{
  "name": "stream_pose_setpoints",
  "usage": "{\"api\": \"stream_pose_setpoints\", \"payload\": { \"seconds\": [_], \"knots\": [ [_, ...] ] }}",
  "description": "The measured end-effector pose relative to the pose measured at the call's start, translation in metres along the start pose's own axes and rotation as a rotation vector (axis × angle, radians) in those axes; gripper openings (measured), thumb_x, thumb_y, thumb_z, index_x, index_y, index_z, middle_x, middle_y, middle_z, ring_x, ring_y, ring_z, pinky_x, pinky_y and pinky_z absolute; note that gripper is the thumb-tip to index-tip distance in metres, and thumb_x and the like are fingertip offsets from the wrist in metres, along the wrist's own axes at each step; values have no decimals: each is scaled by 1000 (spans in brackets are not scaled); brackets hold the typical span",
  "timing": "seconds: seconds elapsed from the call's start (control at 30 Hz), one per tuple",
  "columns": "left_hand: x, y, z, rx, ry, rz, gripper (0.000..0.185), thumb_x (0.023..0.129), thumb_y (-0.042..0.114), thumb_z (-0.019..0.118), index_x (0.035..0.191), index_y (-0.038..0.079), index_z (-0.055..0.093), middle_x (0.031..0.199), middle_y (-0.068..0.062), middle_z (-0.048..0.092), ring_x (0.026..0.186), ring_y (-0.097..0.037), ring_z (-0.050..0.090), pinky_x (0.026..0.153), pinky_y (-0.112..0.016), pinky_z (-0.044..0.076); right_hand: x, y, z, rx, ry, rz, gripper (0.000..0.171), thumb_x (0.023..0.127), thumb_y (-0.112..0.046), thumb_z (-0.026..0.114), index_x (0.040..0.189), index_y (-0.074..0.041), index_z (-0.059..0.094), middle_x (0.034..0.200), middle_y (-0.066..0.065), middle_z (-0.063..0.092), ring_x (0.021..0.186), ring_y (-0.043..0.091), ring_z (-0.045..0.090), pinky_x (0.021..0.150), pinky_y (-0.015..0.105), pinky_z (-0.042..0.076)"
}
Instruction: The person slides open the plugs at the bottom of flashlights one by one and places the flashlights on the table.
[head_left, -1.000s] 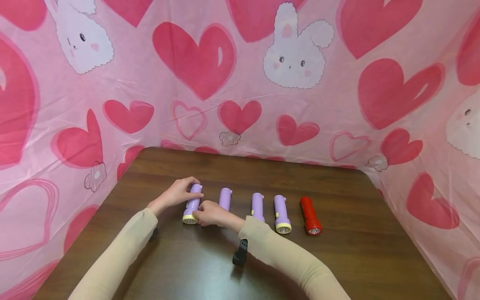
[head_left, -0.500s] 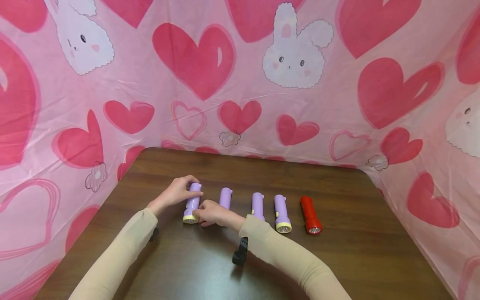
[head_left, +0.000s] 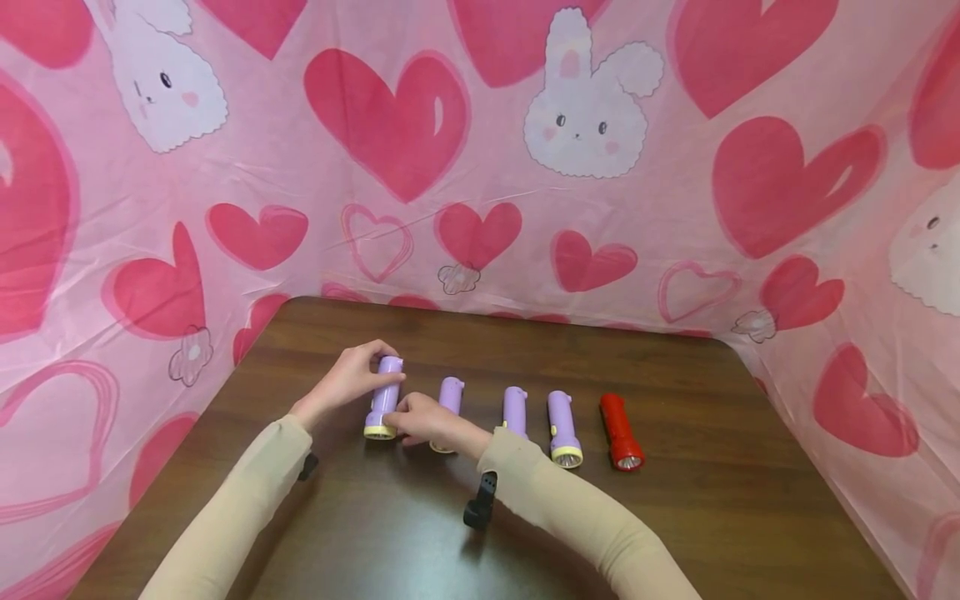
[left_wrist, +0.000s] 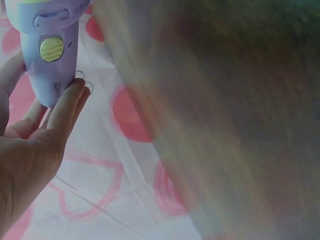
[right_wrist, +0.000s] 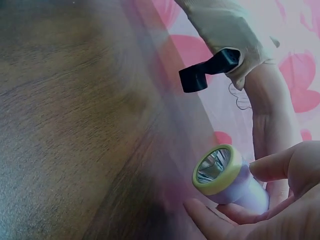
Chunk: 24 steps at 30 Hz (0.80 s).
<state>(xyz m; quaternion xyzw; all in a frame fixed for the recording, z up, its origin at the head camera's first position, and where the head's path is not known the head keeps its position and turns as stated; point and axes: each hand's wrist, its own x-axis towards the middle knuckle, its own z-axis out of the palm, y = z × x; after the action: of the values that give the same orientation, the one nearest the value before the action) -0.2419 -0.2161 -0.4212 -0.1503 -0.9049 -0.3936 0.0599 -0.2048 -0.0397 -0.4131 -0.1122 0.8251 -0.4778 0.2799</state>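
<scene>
Five torches lie in a row on the brown tabletop (head_left: 675,500), four purple and one red torch (head_left: 620,432) at the right end. Both hands grasp the leftmost purple torch (head_left: 382,398): the left hand (head_left: 348,379) curls round its rear end, the right hand (head_left: 420,421) pinches its yellow-rimmed lens end.

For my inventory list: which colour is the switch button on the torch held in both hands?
Pale yellow-green, on the lilac torch; the left wrist view shows it best.
</scene>
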Motion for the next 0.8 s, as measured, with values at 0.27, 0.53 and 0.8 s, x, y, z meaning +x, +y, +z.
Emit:
{"api": "stream_pose_setpoints", "payload": {
  "seconds": [0.27, 0.53, 0.8],
  "knots": [
    [-1, 10, -9, -28, 29, -32, 38, 84, 23, 79, 114, 4, 65, 112, -17, 71, 108, -34, 66, 85, -45, 57, 4, -4, -3, 26, 33, -58, 29, 92, -22, 69, 78, 2, 61, 73, 2, 61, 66, 15, 64, 73, 34, 62],
    [-1, 13, -13, -42, 42, -28, 40, 85, 25, 78, 117, 4, 63, 117, -19, 69, 114, -39, 66, 88, -50, 58, 3, -4, -7, 62, 47, -68, 28, 90, -23, 72, 80, 0, 59, 83, 4, 63, 73, 13, 62, 77, 33, 61],
    [-2, 16, -14, -39, 79, -21, 40, 85, 27, 79, 116, 7, 63, 118, -17, 69, 113, -38, 65, 85, -49, 59, 5, -3, -11, 143, 30, -83, 30, 90, -21, 72, 97, 7, 64, 88, 6, 65, 75, 11, 62, 79, 30, 60]
  ]
}}
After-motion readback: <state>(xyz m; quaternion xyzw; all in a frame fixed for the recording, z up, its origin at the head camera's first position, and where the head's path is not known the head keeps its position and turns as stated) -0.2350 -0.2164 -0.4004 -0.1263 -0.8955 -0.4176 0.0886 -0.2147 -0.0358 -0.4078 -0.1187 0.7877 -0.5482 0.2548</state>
